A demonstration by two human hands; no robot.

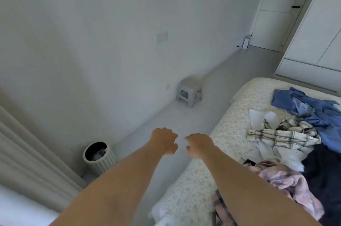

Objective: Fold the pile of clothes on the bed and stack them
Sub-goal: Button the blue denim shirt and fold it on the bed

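Observation:
An unfolded pile of clothes lies on the bed (227, 126) at the right: a blue garment (313, 107), a white and black plaid shirt (284, 133), a pink plaid piece (287, 179), a dark navy item (324, 170) and white cloth (262, 118). Both my arms stretch forward over the floor beside the bed. My left hand (163, 140) and my right hand (199, 145) hang side by side with fingers loosely curled, holding nothing. Neither hand touches the clothes.
A ribbed waste bin (99, 157) stands on the floor at the lower left beside a curtain (27, 151). A small grey stool (190, 92) sits against the wall. White wardrobe doors (317, 28) rise behind the bed, and a door (273, 13) is at the far end.

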